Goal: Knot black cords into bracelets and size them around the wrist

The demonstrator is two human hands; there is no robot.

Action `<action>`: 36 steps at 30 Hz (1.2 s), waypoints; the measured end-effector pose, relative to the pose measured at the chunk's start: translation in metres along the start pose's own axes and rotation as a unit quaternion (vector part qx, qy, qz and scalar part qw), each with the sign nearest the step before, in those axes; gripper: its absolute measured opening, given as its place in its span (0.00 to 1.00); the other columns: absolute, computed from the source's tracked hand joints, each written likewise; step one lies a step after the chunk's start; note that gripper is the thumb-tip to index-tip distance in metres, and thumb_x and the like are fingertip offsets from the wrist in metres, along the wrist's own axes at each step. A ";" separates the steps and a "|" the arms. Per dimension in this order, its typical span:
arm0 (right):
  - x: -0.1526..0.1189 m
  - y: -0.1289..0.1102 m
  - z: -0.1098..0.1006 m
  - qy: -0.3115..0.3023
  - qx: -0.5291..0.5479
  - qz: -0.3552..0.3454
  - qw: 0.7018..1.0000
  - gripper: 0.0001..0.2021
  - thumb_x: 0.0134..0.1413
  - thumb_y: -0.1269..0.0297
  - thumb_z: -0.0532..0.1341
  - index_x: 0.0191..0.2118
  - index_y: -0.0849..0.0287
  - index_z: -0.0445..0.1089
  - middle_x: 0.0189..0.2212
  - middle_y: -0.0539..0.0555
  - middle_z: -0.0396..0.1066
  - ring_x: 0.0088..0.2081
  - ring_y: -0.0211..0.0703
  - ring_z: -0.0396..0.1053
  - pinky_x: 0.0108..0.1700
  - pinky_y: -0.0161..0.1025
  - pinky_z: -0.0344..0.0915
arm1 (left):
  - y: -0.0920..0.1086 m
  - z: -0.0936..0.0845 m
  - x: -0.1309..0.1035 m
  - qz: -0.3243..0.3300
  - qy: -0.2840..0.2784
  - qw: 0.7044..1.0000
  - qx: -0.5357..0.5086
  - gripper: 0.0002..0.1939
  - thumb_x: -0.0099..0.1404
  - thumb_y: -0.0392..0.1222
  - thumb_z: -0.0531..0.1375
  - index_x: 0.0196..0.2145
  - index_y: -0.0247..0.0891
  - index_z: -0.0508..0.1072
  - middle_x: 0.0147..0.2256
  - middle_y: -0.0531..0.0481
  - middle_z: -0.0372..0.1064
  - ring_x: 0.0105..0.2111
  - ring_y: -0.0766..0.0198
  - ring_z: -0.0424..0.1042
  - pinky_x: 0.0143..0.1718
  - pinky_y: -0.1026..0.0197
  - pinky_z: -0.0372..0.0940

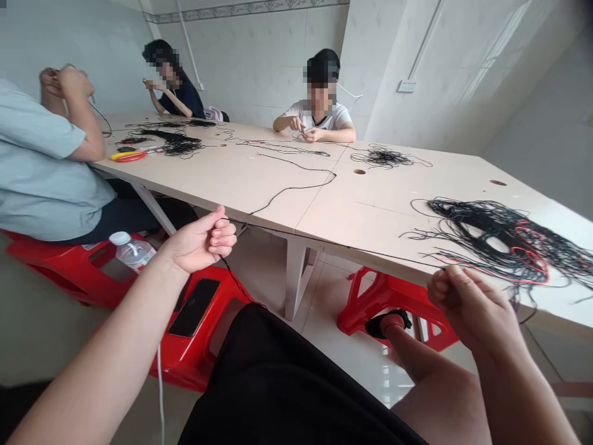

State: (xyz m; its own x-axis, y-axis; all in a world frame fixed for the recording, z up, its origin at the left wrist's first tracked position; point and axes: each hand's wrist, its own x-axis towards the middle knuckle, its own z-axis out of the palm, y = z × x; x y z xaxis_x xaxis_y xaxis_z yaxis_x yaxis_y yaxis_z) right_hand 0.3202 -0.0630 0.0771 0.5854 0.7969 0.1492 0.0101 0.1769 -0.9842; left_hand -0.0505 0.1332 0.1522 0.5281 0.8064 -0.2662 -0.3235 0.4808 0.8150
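We face a pale flat table (370, 225) below white walls (259, 62). Our left hand (204, 243) and right hand (475, 303) pinch a thin black cord (349, 248) sloping down rightward mid-frame.

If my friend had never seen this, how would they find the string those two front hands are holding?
Start with the long pale table, then follow its near edge to the left hand and right hand. The black cord stretches between them. Unlike the looped black and red bundle beyond the right hand, it's pulled out nearly straight.
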 end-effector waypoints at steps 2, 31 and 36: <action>-0.001 -0.001 0.005 -0.007 0.097 0.041 0.994 0.15 0.48 0.57 0.66 0.22 0.60 0.63 0.20 0.48 0.56 0.23 0.32 0.55 0.20 0.29 0.54 | -0.001 0.003 -0.003 -0.002 0.014 1.000 -0.009 0.20 0.68 0.43 0.51 0.19 0.34 0.59 0.17 0.57 0.46 0.13 0.75 0.52 0.09 0.74 0.49; -0.017 0.004 -0.023 0.003 0.110 0.146 0.983 0.15 0.43 0.58 0.69 0.23 0.60 0.64 0.22 0.48 0.55 0.22 0.30 0.51 0.18 0.28 0.53 | -0.009 -0.024 -0.007 0.049 0.057 0.995 0.068 0.17 0.56 0.36 0.64 0.20 0.34 0.59 0.19 0.58 0.49 0.15 0.77 0.52 0.09 0.77 0.48; -0.018 0.007 -0.023 -0.011 0.061 0.138 0.988 0.13 0.44 0.57 0.69 0.25 0.59 0.67 0.20 0.48 0.57 0.21 0.32 0.53 0.18 0.30 0.54 | -0.016 -0.029 -0.006 0.081 0.097 0.987 0.096 0.15 0.56 0.33 0.63 0.20 0.34 0.59 0.19 0.58 0.50 0.15 0.77 0.51 0.10 0.77 0.46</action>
State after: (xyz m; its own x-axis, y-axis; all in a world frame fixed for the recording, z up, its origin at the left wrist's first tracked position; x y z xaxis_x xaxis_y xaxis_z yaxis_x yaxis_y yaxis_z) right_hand 0.3283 -0.0898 0.0657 0.5339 0.8369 -0.1207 -0.2469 0.0178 -0.9689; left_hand -0.0716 0.1307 0.1262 0.3148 0.9272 -0.2031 -0.2274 0.2814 0.9323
